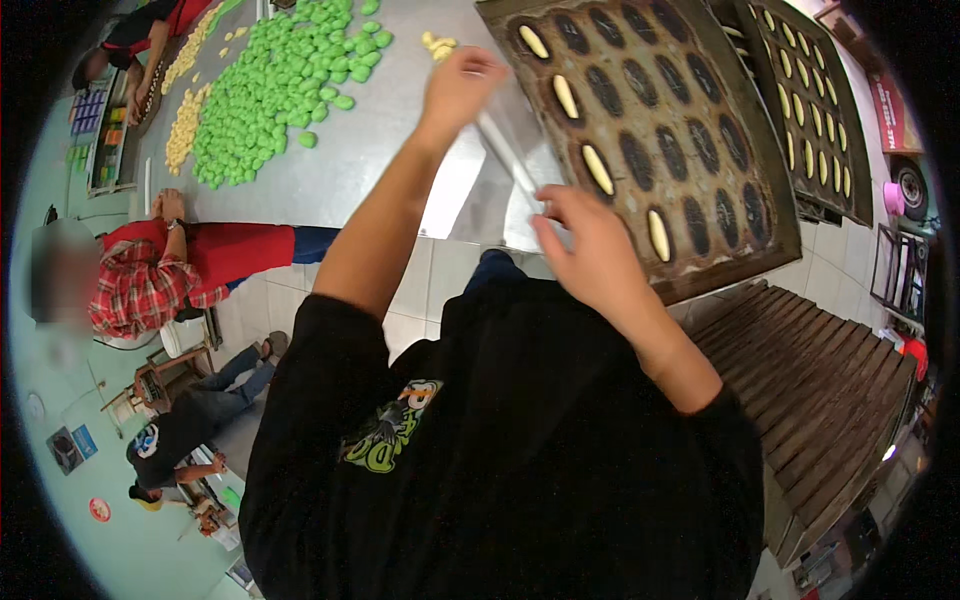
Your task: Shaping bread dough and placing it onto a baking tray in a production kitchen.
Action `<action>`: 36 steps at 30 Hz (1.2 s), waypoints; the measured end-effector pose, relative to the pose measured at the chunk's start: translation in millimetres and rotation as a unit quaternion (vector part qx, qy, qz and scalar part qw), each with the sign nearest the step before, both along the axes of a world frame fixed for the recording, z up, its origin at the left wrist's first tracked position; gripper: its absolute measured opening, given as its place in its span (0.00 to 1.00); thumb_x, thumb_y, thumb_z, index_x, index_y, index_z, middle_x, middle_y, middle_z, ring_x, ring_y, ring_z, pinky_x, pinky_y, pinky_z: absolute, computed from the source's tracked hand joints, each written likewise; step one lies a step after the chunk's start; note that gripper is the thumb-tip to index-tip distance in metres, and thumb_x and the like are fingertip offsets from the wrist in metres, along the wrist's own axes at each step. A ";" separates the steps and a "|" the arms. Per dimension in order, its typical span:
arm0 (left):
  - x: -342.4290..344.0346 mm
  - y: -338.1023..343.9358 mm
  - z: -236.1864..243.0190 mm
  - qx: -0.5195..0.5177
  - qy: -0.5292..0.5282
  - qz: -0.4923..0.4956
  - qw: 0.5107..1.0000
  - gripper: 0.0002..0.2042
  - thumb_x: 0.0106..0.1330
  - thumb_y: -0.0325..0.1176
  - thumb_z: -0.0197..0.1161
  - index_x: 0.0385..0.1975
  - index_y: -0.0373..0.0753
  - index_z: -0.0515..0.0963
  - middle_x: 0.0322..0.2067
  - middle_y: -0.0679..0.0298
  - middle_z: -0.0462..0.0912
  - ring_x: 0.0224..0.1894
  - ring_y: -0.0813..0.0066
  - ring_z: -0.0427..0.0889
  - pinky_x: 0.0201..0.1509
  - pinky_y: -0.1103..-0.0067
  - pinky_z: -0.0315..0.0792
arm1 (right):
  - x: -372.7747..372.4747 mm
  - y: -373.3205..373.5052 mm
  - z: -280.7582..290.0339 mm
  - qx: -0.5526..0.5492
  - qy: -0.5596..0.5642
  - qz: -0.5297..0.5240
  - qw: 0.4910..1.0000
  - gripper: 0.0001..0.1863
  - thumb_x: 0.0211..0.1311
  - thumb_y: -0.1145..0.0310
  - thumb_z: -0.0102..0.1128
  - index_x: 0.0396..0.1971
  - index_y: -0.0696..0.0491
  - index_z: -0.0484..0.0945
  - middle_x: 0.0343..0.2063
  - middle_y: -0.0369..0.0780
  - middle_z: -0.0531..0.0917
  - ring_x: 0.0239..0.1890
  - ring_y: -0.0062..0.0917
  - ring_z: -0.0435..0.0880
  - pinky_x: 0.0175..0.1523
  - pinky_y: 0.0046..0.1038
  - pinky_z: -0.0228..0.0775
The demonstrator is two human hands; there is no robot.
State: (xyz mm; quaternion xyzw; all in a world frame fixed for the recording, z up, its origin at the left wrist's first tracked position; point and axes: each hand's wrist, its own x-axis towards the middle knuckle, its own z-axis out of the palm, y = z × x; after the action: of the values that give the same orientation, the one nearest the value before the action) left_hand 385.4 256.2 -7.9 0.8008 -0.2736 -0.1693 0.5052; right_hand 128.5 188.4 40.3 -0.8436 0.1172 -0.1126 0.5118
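Note:
My left hand (462,88) is closed over the upper end of a thin white rod (508,152), beside small yellow dough lumps (438,44); I cannot make out what its fingers hold. My right hand (577,242) has its fingers around the rod's lower end. The rod lies diagonally over a pale sheet (445,205) at the metal table's edge. Right of it, a dark baking tray (780,205) has rows of oval hollows, with pale yellow dough strips (597,168) along its left column.
Green dough lumps (270,100) cover the metal table (400,110). A second tray (855,120) holds rows of strips at right, above stacked dark trays (790,390). Co-workers sit or stand at left: red-checked sleeves (150,280), dark shirts (175,430).

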 end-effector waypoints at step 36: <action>-0.3 181.0 -44.2 0.090 -0.324 -0.215 0.917 0.20 0.56 0.34 0.67 0.50 0.40 0.77 0.48 0.58 0.81 0.51 0.60 0.80 0.56 0.70 0.71 | 98.2 56.5 -84.2 -0.411 0.077 0.020 0.908 0.26 0.64 0.60 0.54 0.61 0.54 0.68 0.60 0.42 0.71 0.63 0.35 0.69 0.66 0.37 0.59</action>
State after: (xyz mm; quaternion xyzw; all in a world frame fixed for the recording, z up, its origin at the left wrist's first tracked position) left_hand 385.1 437.1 -52.1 0.7754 -0.5718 -0.0291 0.2662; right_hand 226.7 244.9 -43.9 -0.9876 0.0828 -0.0748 0.1107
